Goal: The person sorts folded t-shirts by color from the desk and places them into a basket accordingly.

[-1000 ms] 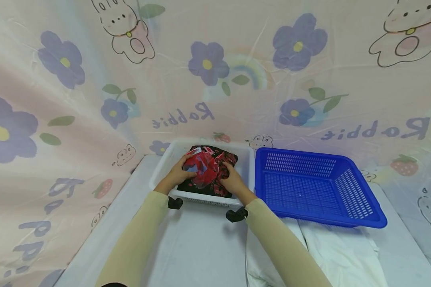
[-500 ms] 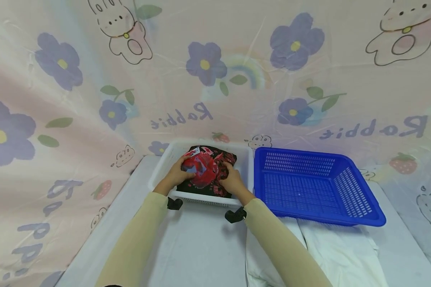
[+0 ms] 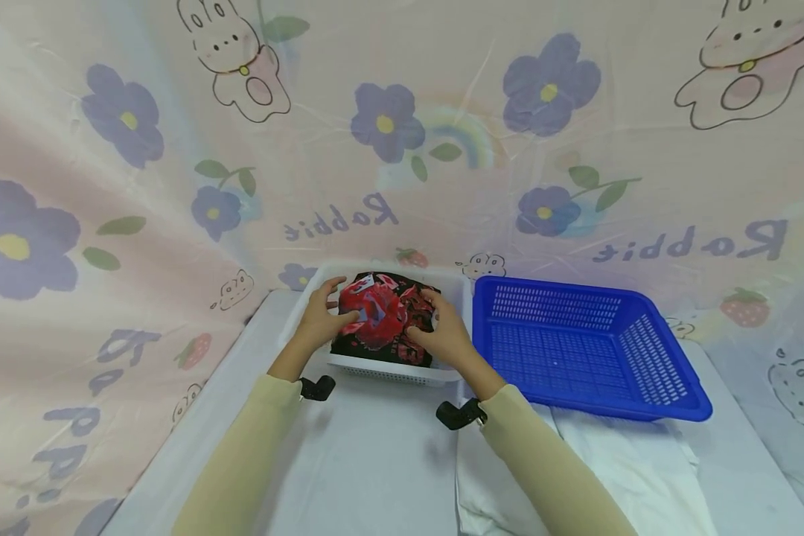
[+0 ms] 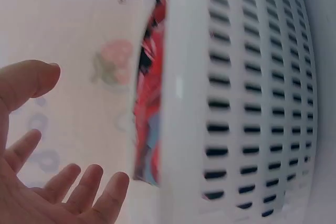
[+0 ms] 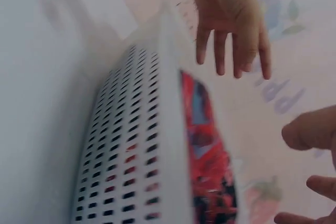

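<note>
A folded black cloth item with a large red floral print (image 3: 378, 316) lies in the white perforated basket (image 3: 382, 366); in the left wrist view its red edge (image 4: 149, 87) rises above the basket rim. My left hand (image 3: 318, 320) hovers over its left side, fingers spread and holding nothing. Over the right side is my right hand (image 3: 447, 335), fingers also spread. Both wrist views show a gap between the hands and the cloth. In the right wrist view, my left hand (image 5: 228, 19) hangs above the basket with fingers extended.
Right beside the white basket stands a blue perforated basket (image 3: 552, 365). White folded cloth (image 3: 616, 461) lies in front of it on the white table (image 3: 375, 454). A printed curtain (image 3: 442, 186) closes off the back and left.
Both hands have let go of the floral cloth item and lifted up, spreading apart. The cloth stays in the white basket.
</note>
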A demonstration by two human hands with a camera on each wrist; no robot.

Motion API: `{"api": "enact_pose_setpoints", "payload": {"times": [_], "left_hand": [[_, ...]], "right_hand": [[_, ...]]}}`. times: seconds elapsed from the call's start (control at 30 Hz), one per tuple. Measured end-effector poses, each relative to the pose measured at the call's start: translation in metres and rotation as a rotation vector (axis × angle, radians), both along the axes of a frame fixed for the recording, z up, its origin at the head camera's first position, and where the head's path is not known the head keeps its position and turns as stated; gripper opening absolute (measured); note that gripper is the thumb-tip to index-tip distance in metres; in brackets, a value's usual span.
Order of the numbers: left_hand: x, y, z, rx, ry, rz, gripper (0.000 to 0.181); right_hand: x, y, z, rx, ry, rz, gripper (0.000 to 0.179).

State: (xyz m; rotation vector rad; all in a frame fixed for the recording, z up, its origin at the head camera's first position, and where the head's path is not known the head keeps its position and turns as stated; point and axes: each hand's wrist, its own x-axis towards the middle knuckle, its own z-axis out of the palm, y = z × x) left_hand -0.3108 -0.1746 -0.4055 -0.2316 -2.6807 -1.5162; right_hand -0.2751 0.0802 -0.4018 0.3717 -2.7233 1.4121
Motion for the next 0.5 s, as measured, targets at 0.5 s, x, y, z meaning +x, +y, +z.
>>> {"api": "enact_pose_setpoints", "payload": {"times": [0.5], "left_hand": [[0.072, 0.050, 0.025, 0.164, 0.102, -0.200, 0.068]], "right_hand": [[0.051, 0.044, 0.030, 0.040, 0.098, 0.082, 0.069]]}}
